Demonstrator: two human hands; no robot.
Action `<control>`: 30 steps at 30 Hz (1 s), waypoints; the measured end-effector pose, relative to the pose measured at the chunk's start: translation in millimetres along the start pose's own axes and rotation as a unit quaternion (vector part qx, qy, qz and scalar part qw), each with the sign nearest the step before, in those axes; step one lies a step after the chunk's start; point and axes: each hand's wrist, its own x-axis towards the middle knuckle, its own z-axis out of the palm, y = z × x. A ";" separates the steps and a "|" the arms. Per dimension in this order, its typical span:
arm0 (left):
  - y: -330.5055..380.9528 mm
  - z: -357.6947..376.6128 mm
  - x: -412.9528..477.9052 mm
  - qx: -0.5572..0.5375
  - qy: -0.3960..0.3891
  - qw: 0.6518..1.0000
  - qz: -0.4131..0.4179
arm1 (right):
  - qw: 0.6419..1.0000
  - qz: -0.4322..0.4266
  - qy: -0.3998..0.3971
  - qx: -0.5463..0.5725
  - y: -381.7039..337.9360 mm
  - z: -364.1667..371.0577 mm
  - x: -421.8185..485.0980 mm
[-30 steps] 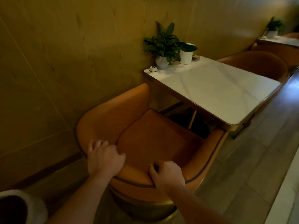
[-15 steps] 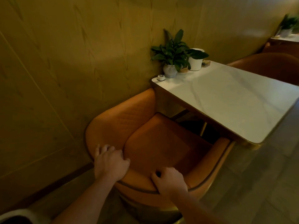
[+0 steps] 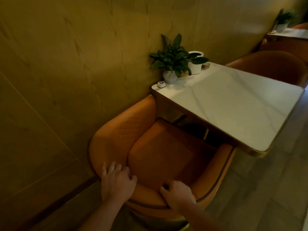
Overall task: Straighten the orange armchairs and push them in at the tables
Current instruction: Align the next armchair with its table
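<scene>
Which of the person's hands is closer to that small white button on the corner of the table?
Left. The left hand grips the armchair's back rim on the wall side, below the white button. The right hand grips the same rim farther from it.

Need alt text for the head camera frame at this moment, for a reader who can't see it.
Both hands, left hand and right hand, grip the backrest of an orange armchair whose arms reach the edge of a white marble table beside a wood-panelled wall. At the table's wall end stand a potted plant, a white pot and a small call button; another armchair faces opposite.
</scene>
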 end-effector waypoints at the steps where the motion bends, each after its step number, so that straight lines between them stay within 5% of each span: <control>1: -0.1 -1.6 0.0 0.000 -0.012 1.000 0.002 | 1.000 0.009 -0.011 0.010 -0.6 -0.5 1.5; 5: -1.8 -14.1 12.7 -0.009 -0.062 0.998 0.027 | 0.998 0.042 -0.024 0.030 -8.4 -5.0 7.0; 21: -69.6 -5.9 126.0 -0.062 -0.129 0.967 0.209 | 0.965 0.218 0.148 0.007 -63.2 28.5 10.9; 30: -92.2 -16.3 185.9 -0.014 -0.153 0.977 0.147 | 0.931 0.287 0.225 -0.004 -33.5 -1.6 5.2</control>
